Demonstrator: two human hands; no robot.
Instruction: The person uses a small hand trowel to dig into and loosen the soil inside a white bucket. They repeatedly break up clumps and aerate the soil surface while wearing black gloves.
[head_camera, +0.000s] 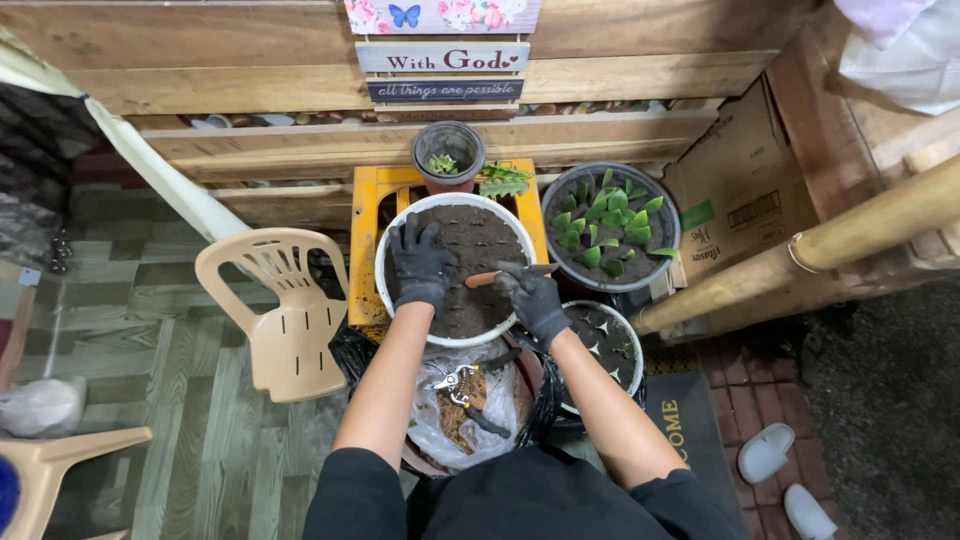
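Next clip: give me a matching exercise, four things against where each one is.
Things:
1. left hand
2. pruning shears
3. small pot
4. slippers

Places:
A. behind the white basin
B. on the plastic bag, near the person's lap
C. flat on the soil in the basin
D. on the floor, far right

Pairs: 1-C, 2-B, 3-A, 4-D

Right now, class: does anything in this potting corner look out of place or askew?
Yes. Pruning shears lie loose on a crumpled plastic bag below the white pot. A torn cardboard box leans open behind the pots.
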